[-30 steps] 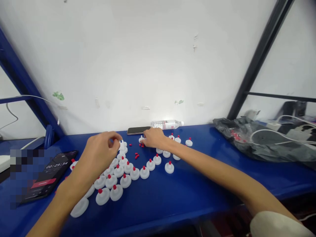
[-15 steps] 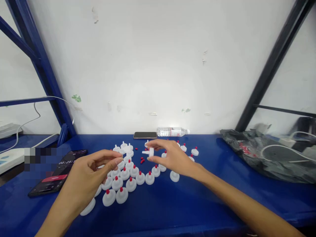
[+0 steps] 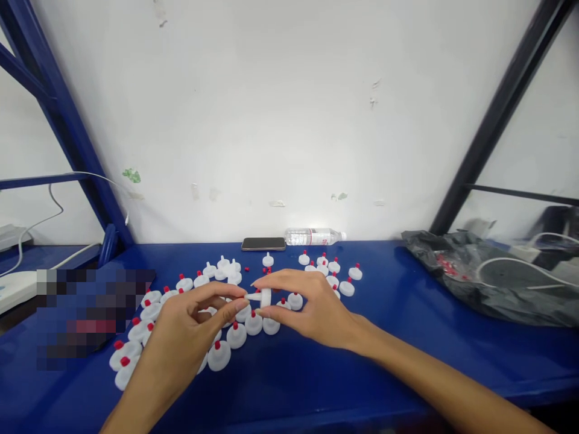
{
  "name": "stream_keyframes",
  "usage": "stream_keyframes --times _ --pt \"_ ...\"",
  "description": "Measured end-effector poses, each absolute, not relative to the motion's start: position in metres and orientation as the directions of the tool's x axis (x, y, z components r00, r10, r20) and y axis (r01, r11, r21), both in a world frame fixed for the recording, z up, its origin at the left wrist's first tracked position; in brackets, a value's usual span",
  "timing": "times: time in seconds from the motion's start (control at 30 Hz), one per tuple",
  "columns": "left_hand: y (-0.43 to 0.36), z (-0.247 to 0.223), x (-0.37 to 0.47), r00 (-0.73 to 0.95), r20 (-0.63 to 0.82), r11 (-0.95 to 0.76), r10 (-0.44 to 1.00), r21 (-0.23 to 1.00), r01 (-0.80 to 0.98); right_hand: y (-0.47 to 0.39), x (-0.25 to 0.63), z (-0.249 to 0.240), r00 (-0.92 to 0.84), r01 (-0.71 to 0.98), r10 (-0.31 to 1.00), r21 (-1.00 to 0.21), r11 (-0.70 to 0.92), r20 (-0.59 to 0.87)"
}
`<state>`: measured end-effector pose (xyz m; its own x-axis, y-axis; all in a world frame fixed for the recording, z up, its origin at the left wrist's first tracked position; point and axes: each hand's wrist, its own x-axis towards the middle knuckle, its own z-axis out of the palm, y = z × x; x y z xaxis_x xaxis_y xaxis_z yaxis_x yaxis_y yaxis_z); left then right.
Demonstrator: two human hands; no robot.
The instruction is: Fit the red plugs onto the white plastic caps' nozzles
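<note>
My right hand (image 3: 312,310) grips a white plastic nozzle cap (image 3: 266,298) by its round base, thumb below and fingers above. The cap lies sideways, with its narrow spout pointing left. At the spout's tip is my left hand (image 3: 190,316), thumb and forefinger pinched together. Whatever those fingertips hold is hidden. Around and below both hands stand many white nozzle caps with red tips, such as one nozzle cap (image 3: 219,357) in front. Several white caps without red tips, among them one spouted cap (image 3: 268,260), stand farther back. Small loose red tips (image 3: 266,270) lie beyond the hands.
A phone (image 3: 263,244) and a clear plastic bottle (image 3: 312,236) lie along the wall. On the right sits a dark plastic bag (image 3: 479,301) with red pieces in it. A blurred-out device (image 3: 97,319) lies at left on the blue table (image 3: 384,386).
My right hand has brought the white nozzle cap down and left. My left hand has moved right, so its fingertips now meet the spout's tip. The camera view has shifted slightly.
</note>
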<state>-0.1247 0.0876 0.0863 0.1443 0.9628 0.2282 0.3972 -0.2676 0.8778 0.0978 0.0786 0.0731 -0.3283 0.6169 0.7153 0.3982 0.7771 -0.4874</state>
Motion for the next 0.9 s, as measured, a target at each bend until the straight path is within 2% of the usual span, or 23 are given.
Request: stream_keyframes --times 0.2,0.4,0.47,0.6,0.8,0.9 --pt "0.086 0.083 -0.119 0.089 0.252 -0.265 0.964 0.867 0.423 0.079 0.098 0.071 -0.33 0.374 0.594 -0.476 0.796 0.734" --pt "0.088 0.077 -0.12 0.174 0.318 -0.361 0.932 0.779 0.513 0.079 0.099 0.071 -0.338 0.324 0.585 -0.493 0.808 0.737" --pt "0.09 0.075 -0.122 0.279 0.412 -0.496 0.867 0.671 0.551 0.08 0.101 0.07 -0.347 0.308 0.588 -0.503 0.807 0.731" --pt "0.09 0.071 -0.122 0.451 0.643 -0.763 0.619 0.356 0.539 0.078 0.102 0.066 -0.355 0.313 0.587 -0.499 0.808 0.728" --pt "0.089 0.064 -0.121 0.476 0.803 -0.845 0.359 0.064 0.53 0.076 0.099 0.061 -0.352 0.276 0.549 -0.476 0.835 0.758" --pt "0.092 0.059 -0.123 0.482 0.806 -0.828 0.344 0.019 0.56 0.077 0.097 0.063 -0.362 0.285 0.563 -0.487 0.825 0.742"
